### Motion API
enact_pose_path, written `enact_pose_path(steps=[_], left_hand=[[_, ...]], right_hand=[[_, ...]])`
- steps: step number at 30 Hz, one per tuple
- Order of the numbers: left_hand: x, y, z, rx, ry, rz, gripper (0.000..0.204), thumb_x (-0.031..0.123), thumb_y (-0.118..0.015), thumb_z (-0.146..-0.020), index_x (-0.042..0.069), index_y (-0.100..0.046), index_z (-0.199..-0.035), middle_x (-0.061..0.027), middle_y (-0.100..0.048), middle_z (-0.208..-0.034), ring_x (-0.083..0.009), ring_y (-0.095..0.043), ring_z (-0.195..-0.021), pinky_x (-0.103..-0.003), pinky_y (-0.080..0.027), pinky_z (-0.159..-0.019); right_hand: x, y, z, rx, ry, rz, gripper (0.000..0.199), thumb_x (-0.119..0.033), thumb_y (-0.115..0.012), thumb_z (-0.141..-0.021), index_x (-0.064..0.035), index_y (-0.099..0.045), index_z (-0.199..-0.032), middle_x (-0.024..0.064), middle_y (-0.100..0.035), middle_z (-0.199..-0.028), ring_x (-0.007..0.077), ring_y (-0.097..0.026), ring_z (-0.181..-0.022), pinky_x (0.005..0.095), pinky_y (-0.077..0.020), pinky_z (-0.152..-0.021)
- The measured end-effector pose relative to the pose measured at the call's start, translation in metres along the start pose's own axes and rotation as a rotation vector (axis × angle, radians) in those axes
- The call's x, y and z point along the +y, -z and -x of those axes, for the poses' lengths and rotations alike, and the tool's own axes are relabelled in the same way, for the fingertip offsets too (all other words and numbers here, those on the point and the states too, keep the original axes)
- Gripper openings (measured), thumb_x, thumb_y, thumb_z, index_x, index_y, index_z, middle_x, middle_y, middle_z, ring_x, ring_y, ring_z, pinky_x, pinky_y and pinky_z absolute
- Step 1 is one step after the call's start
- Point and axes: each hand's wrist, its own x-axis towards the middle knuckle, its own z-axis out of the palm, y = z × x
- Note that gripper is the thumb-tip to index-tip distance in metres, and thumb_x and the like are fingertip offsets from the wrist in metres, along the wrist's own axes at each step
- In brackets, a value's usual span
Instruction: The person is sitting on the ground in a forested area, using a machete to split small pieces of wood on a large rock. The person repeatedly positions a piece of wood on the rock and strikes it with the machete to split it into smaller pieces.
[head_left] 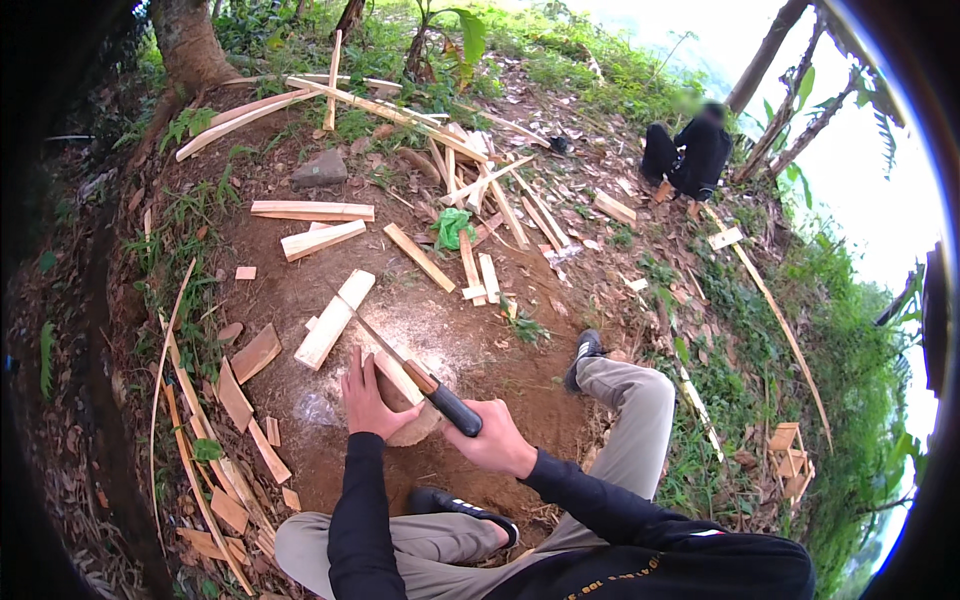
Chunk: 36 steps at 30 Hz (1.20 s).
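Judging by the pale sawdust (440, 352) on the ground (520, 375), was most likely partway through sawing wood. Held the saw (422, 378) in the right grip (493, 436), wrapped firmly around its black handle, with the blade angled up and leftward to the pale board (318, 345). Had the left grip (372, 402) spread wide, thumb well apart from the fingers, against the pale block (399, 378) just beside the saw and by the rounded log (418, 430). Could not tell cutting contact from mere overlap at the crossing of blade and board. Needed next, in all likelihood, firm support under the wood, a straight stroke, and a left thumb clear of the blade. Noted loose beams (312, 210), a tangled stick pile (490, 185) with a green bag (453, 228), a stone (320, 169), and flat offcuts (257, 352) to the left. Had also to mind the outstretched right shoe (587, 350), a possible limit on elbow room. Glimpsed a seated co-worker (702, 150) well apart, up to the right.
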Motion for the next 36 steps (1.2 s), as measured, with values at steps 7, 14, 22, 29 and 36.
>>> enact_pose_path(steps=[7,14,22,29,36], left_hand=[[-0.007,0.001,0.005,-0.072,0.019,0.066,0.095,0.044,-0.074,-0.074,0.003,-0.030,-0.148,-0.0199,-0.036,-0.150,-0.0364,-0.032,-0.141,-0.054,-0.017,-0.118],[0.036,-0.036,-0.013,0.340,0.528,-0.098,0.032,0.034,-0.052,-0.097,0.004,-0.056,-0.091,-0.0114,-0.063,-0.095,-0.0333,-0.060,-0.094,-0.051,-0.039,-0.084],[0.027,-0.062,-0.027,0.352,0.706,-0.215,0.037,0.041,-0.044,-0.099,0.008,-0.057,-0.093,-0.0119,-0.067,-0.086,-0.0331,-0.063,-0.086,-0.052,-0.039,-0.080],[0.041,-0.057,-0.039,0.152,0.862,-0.299,0.036,0.038,-0.040,-0.100,0.008,-0.060,-0.100,-0.0108,-0.068,-0.095,-0.0330,-0.061,-0.095,-0.052,-0.039,-0.080],[0.026,-0.083,-0.032,0.306,0.883,-0.306,0.035,0.040,-0.042,-0.100,0.010,-0.061,-0.101,-0.0090,-0.068,-0.094,-0.0326,-0.062,-0.093,-0.050,-0.040,-0.079]], right_hand=[[0.018,-0.009,0.006,0.054,0.032,-0.038,0.022,-0.015,-0.068,-0.081,0.0008,-0.055,-0.072,0.0102,-0.040,-0.054,0.0149,-0.036,-0.050,0.0350,-0.0389,-0.049],[0.009,-0.002,0.008,0.033,-0.016,-0.053,0.021,-0.013,-0.066,-0.078,0.0031,-0.055,-0.071,0.0199,-0.048,-0.057,0.0281,-0.045,-0.048,0.0407,-0.0444,-0.054],[0.006,-0.003,0.004,0.012,0.004,-0.091,0.020,-0.014,-0.067,-0.079,0.0031,-0.058,-0.074,0.0199,-0.051,-0.058,0.0295,-0.051,-0.049,0.0405,-0.0456,-0.055],[0.017,-0.003,0.013,-0.033,-0.012,-0.106,0.028,-0.021,-0.069,-0.082,0.0029,-0.057,-0.073,0.0186,-0.046,-0.054,0.0294,-0.043,-0.047,0.0405,-0.0431,-0.052],[0.024,0.002,0.009,-0.072,0.053,-0.123,0.031,-0.024,-0.070,-0.084,0.0026,-0.057,-0.075,0.0176,-0.044,-0.055,0.0248,-0.040,-0.048,0.0400,-0.0424,-0.052]])
